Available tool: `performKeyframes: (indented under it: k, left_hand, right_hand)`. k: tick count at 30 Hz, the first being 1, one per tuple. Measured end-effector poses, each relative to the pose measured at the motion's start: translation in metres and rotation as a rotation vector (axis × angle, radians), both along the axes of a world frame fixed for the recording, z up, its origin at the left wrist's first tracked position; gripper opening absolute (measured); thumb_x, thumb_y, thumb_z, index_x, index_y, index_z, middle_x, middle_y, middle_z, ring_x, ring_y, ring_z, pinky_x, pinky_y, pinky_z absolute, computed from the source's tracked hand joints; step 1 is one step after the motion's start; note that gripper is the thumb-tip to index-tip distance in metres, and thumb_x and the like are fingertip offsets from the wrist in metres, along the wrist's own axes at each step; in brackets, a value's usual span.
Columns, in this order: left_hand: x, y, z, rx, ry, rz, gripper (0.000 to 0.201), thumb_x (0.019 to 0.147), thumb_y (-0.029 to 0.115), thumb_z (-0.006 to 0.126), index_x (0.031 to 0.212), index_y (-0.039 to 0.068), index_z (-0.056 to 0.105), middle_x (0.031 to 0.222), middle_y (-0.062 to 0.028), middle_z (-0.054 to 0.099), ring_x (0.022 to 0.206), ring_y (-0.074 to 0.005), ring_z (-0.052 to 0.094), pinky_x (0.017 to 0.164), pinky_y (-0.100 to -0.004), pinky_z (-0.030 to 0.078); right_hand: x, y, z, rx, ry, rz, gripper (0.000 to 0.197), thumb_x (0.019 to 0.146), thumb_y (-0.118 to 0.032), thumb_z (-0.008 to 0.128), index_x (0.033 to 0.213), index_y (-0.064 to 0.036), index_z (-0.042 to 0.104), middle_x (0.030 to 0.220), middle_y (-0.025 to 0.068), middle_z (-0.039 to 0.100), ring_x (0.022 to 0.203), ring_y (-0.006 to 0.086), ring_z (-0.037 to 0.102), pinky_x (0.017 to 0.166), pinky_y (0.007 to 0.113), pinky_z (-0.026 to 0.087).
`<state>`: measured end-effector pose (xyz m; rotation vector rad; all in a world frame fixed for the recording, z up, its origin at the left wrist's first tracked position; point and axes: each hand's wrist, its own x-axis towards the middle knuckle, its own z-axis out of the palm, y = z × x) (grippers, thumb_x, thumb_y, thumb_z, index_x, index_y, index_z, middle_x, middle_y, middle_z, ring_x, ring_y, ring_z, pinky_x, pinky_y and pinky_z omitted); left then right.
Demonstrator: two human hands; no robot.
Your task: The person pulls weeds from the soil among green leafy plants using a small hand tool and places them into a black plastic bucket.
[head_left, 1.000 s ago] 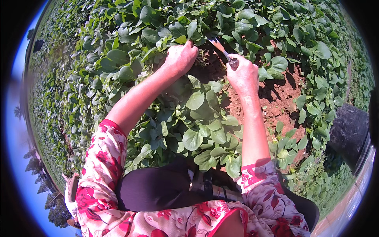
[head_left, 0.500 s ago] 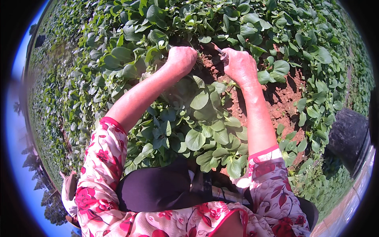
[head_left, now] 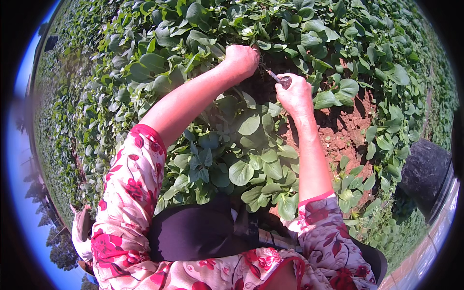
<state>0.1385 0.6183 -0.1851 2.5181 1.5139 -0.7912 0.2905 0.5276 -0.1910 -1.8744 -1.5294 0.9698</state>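
Observation:
My left hand (head_left: 243, 61) is closed in a fist among the leaves at the top middle. Thin stringy stalks show beside its fingers, but what it grips is hidden. A little lower and to its right, my right hand (head_left: 295, 96) is wrapped round a small hand tool (head_left: 276, 77) with a narrow metal end. The tool points up and left toward my left hand, apart from it. Around both hands grow leafy green plants (head_left: 240, 173) with broad rounded leaves. Dark shaded soil lies between the hands.
Bare reddish soil (head_left: 345, 130) shows right of my right forearm. A black bucket-like container (head_left: 425, 174) lies tilted at the right edge, beside a pale strip (head_left: 437, 241). Dense rows of the same plants spread left and ahead. Dark cloth (head_left: 193, 232) covers my lap.
My left hand has moved right and slightly up. My right hand has dropped a little lower, and the tool's narrow end now shows more clearly against the soil.

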Motion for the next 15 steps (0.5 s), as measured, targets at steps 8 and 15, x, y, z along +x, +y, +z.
performKeyframes:
  k: [8, 15]
  left_hand:
    - [-0.003, 0.012, -0.014, -0.036, 0.064, 0.030, 0.024, 0.086, 0.019, 0.056, 0.102, 0.012, 0.072, 0.103, -0.0061, 0.071, 0.091, -0.0207, 0.069, 0.069, -0.0353, 0.055]
    - [-0.009, 0.023, -0.032, 0.090, -0.123, 0.215, 0.019, 0.083, 0.017, 0.054, 0.088, 0.008, 0.071, 0.094, -0.0103, 0.071, 0.089, -0.0234, 0.070, 0.068, -0.0362, 0.055]
  right_hand:
    - [-0.031, -0.006, 0.005, -0.037, 0.025, -0.087, 0.016, 0.079, -0.013, 0.056, 0.086, -0.0040, 0.068, 0.082, 0.0209, 0.066, 0.082, 0.0406, 0.063, 0.073, 0.044, 0.051]
    - [-0.068, 0.007, -0.033, 0.120, -0.040, -0.196, 0.020, 0.079, -0.010, 0.059, 0.095, -0.0072, 0.070, 0.077, 0.0219, 0.066, 0.078, 0.0390, 0.066, 0.072, 0.045, 0.053]
